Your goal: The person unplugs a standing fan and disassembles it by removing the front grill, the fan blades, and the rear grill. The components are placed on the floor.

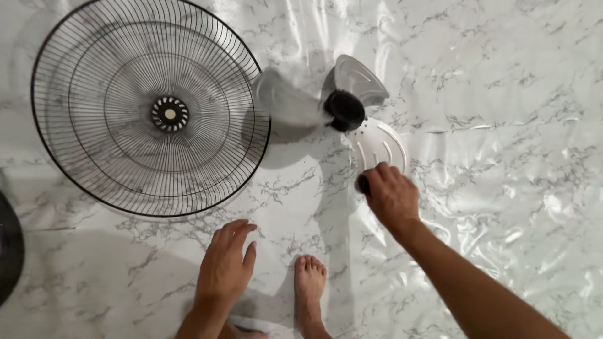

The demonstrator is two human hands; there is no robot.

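A translucent three-bladed fan propeller point(352, 107) with a black hub lies on the white marble floor point(502, 125). My right hand point(391, 194) rests on its nearest blade, fingers closed around a small dark object that is mostly hidden. My left hand point(225, 263) hovers flat over the floor, fingers apart, holding nothing, just below a round black wire fan guard point(147, 107). My bare foot point(309, 285) shows between the hands.
The wire guard lies flat at the upper left, its rim touching one fan blade. A dark round object point(7, 251) is cut off at the left edge. Glossy marble floor spreads to the right.
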